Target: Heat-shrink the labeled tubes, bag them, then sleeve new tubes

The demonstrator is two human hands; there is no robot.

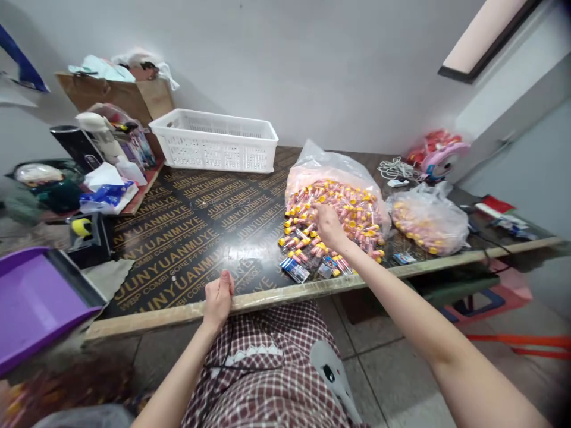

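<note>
My right hand reaches into a heap of small pink items with yellow caps, which spills from an open clear plastic bag. Its fingers are bent down among the items, and what they pinch is too small to make out. My left hand is closed at the table's front edge, thumb up, left of the heap; what it holds, if anything, is hidden. Flat blue-and-clear packets lie at the front of the heap. A second bag of similar items sits to the right.
A white basket stands at the back of the dark printed table. On the left are a purple dustpan, a tape dispenser, bottles and a tissue pack. White cable and a pink round object lie back right.
</note>
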